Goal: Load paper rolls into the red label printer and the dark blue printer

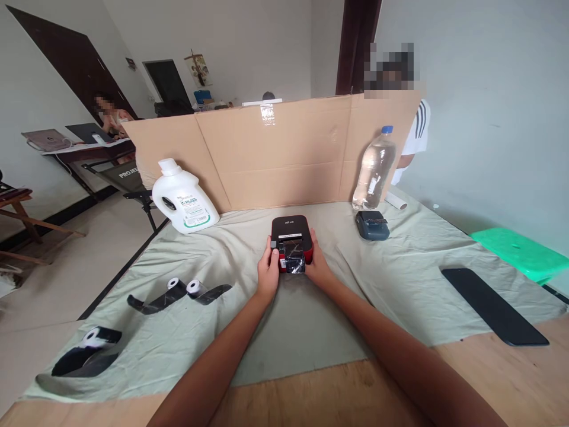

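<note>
A small black and red label printer (pixel 290 227) sits on the cloth in front of me, with a strip of glossy black film (pixel 294 256) hanging out of its front. My left hand (pixel 268 270) grips the printer's left side, thumb toward the front. On the opposite side, my right hand (pixel 317 264) is closed around the printer's right edge, its fingers partly hidden. To the left lie rolls of black film: one roll (pixel 175 289), a second roll (pixel 198 290) beside it, and a third roll (pixel 101 337) nearer the table's corner, each with a loose tail.
A cardboard screen (pixel 275 157) stands at the back. Before it are a white jug (pixel 184 198), a water bottle (pixel 376 169) and a small dark device (pixel 372 226). A black slab (pixel 493 305) lies right, near a green stool (pixel 518 252). A person stands behind the screen; another sits left.
</note>
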A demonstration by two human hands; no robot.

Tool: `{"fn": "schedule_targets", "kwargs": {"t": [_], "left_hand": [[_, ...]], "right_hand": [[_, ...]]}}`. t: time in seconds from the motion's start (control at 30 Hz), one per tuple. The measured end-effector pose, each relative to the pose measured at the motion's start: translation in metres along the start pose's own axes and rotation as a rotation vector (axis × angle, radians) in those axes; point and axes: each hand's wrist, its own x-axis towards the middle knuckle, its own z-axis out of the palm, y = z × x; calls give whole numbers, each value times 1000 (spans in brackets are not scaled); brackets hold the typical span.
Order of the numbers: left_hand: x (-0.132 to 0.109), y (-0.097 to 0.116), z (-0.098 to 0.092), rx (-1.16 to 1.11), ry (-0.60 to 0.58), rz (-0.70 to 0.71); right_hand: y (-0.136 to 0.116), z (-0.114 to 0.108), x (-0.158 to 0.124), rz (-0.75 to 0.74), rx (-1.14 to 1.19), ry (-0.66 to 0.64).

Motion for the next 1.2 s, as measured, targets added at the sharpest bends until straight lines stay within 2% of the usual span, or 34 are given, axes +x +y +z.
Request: {"fn": "schedule_targets", "kwargs": {"t": [0.1,0.23,0.5,0.8,1.07,1.2], "left_hand": [[0,-1,-2,44,-10,30],[2,0,-5,64,7,75],[7,4,-9,-33,41,169],[27,0,-13,-55,-34,134],[30,1,-9,-21,-9,113],[25,3,-5,-5,18,153]], "right_hand": [[0,0,-1,-25,49,59],[0,0,-2,-5,81,47],[5,1,-8,-32,20,131],[3,-5,-8,33,-69,118],[-4,-5,-8,25,-98,116],[-5,-6,-9,30,-119,117]]}}
